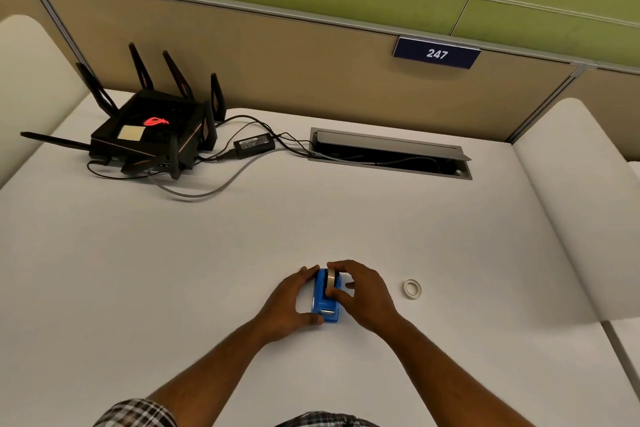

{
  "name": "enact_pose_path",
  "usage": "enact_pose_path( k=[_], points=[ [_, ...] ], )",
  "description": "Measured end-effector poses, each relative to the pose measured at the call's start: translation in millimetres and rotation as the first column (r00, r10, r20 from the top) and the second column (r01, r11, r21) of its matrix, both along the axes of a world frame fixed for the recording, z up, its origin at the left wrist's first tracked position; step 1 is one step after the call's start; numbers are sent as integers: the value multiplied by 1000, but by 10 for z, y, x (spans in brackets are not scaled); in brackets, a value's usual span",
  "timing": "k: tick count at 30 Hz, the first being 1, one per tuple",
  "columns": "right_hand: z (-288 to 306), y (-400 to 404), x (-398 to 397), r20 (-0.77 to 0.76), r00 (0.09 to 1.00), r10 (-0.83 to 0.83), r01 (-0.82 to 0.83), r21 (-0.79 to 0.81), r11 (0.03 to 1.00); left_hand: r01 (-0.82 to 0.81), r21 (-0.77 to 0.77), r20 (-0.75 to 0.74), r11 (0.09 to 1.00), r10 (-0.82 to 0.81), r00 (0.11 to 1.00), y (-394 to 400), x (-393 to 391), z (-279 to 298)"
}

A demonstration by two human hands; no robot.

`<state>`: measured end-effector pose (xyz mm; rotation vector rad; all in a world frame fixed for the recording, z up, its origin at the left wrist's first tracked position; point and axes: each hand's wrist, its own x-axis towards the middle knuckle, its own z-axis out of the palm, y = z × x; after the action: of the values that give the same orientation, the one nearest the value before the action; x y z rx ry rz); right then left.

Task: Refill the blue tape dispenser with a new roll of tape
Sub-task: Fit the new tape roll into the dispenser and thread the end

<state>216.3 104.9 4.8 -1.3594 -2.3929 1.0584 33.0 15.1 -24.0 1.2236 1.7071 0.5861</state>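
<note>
The blue tape dispenser (325, 302) stands on the white desk near its front edge. My left hand (290, 305) grips its left side, thumb at the front end. My right hand (363, 295) pinches a roll of tape (331, 278) that sits upright in the dispenser's slot, fingers on the roll's top and thumb on its near edge. A thin whitish ring, a bare tape core (412, 288), lies flat on the desk just right of my right hand.
A black router (152, 135) with several antennas sits at the back left, with a power brick (254, 143) and cables trailing to an open cable tray (389, 152) set into the desk. A beige partition with a "247" sign (436, 53) closes the back.
</note>
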Motion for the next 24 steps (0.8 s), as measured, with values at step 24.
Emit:
enact_pose_path(
  k=[24],
  points=[
    [-9, -125, -21, 113, 993, 35, -45, 87, 995, 6, 13, 23, 1000, -7, 1000, -5, 0, -8]
  ],
)
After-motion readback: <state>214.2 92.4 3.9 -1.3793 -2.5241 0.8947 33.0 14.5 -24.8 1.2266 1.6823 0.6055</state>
